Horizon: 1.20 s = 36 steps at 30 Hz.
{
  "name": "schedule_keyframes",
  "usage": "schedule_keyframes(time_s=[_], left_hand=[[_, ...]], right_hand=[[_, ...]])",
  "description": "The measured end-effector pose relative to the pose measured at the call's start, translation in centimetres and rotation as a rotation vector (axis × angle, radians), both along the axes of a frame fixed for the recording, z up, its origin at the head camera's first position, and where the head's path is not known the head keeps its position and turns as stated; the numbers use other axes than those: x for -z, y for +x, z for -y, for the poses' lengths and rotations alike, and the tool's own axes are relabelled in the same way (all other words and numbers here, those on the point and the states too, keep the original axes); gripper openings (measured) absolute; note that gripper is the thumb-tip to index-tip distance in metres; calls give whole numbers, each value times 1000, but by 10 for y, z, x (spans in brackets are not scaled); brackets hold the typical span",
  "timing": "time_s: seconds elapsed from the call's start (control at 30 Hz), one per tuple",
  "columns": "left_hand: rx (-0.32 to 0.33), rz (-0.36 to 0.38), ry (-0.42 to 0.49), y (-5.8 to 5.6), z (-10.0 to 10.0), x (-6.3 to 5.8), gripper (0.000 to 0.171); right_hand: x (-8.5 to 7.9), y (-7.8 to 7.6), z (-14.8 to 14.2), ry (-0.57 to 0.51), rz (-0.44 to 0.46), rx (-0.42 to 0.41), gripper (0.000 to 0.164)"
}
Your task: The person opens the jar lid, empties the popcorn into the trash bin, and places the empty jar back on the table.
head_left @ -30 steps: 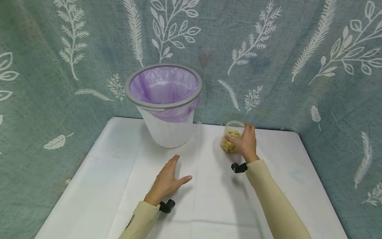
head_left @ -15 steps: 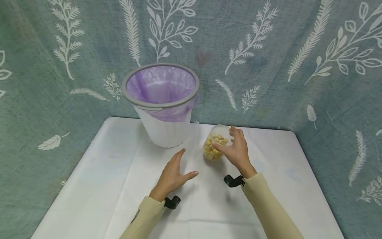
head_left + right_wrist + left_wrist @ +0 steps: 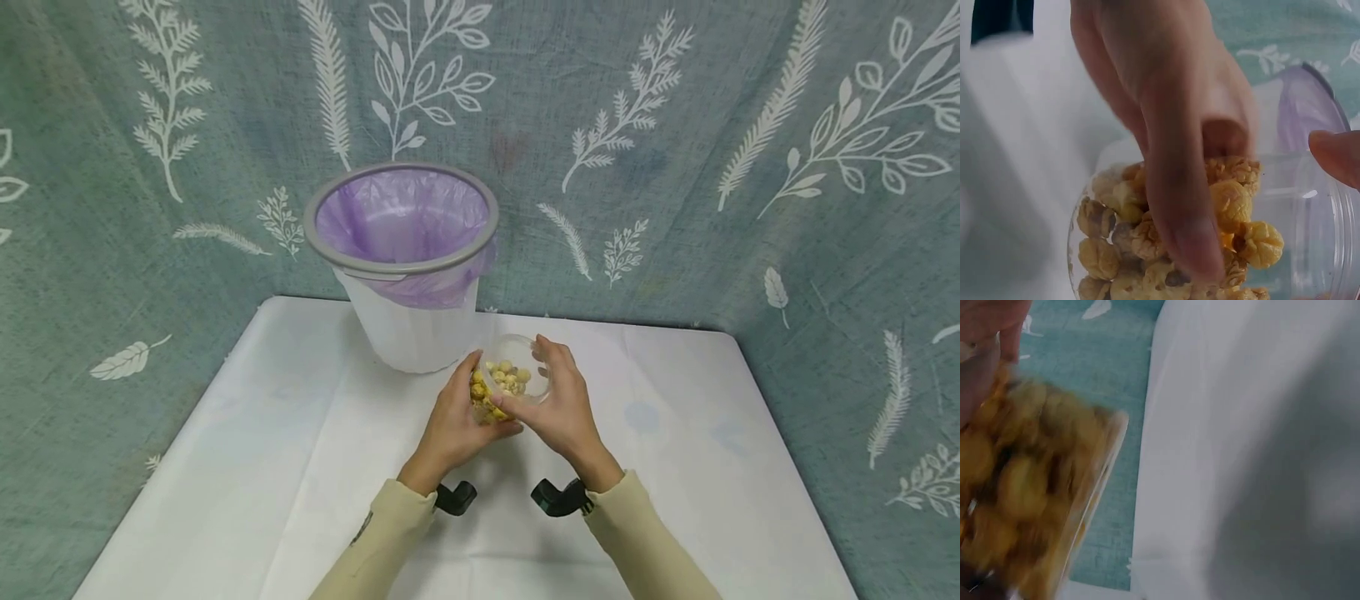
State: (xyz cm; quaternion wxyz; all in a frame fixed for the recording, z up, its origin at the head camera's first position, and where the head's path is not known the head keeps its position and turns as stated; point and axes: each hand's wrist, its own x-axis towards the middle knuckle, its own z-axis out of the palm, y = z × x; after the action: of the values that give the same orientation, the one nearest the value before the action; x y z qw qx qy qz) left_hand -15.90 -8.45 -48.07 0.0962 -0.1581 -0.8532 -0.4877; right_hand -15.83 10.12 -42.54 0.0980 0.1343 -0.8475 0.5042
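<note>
A clear plastic jar of caramel popcorn (image 3: 504, 379) is tilted between both hands in the head view, above the white table. My left hand (image 3: 453, 421) grips the lower body of the jar from the left, its thumb across the near side. My right hand (image 3: 562, 408) holds the jar's round clear top from the right. In the right wrist view, the left hand's fingers (image 3: 1179, 187) wrap the popcorn-filled part, and a right-hand fingertip (image 3: 1338, 159) rests near the rim. The left wrist view shows the jar blurred and close up.
Behind the hands, a white bin (image 3: 420, 333) with a grey rim and a purple liner (image 3: 408, 221) stands at the back of the white-covered table (image 3: 675, 467). A green leaf-patterned cloth (image 3: 675, 250) hangs around the back and sides.
The right hand has brought the jar leftward and nearer from the back right, tilting it. The left hand has moved slightly right and taken hold of the jar's body.
</note>
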Motion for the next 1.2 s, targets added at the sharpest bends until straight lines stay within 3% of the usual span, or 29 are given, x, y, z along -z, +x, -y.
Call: schedule_keyframes(time_s=[0.33,0.83,1.0,1.2], left_hand=[[-34,-135,21,1,-4,-2,108],[-34,-167,-5,4,-2,-8,106],[72,-86,82,5,2,-10,102],[236,60,168,8,14,-12,98]], right_hand=[[0,5,5,-72,18,-16,104],[5,5,-3,-193,48,-84,102],[5,4,-11,-235,64,-193,101],[1,1,-24,-271,137,-418,102]])
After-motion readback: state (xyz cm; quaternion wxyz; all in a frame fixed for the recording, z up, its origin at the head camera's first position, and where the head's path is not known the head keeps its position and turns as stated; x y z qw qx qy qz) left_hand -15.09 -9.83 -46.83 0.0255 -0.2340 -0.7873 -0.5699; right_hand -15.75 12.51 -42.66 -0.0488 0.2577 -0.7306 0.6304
